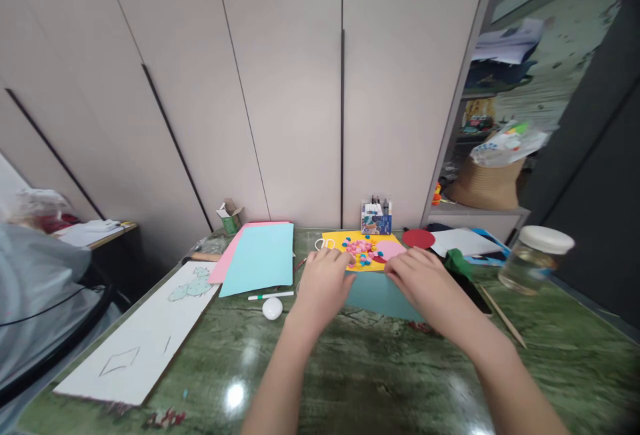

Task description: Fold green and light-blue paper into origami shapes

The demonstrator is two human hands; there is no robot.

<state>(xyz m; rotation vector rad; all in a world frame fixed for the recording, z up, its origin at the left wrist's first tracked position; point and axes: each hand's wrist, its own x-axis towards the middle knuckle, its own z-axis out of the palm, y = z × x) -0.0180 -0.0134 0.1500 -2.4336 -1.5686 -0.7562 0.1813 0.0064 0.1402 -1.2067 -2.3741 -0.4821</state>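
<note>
Both my hands rest on a teal sheet of paper [380, 296] lying on the green marble table [360, 368]. My left hand [324, 281] lies palm down on the sheet's left part, fingers curled over its far edge. My right hand [425, 278] lies on the right part, fingers bent along the same edge. Just beyond them sits a yellow sheet [336, 240] covered with small pink, blue and yellow beads [364, 251] and a pink paper piece [391, 249].
Light blue paper [260, 258] over pink paper lies left, with a marker pen [270, 295] and a white egg-shaped object [273, 308]. A long white board [145, 338] with drawings lies far left. Red disc [419, 238], glass jar [535, 258], wooden stick [503, 316], marker box [376, 216].
</note>
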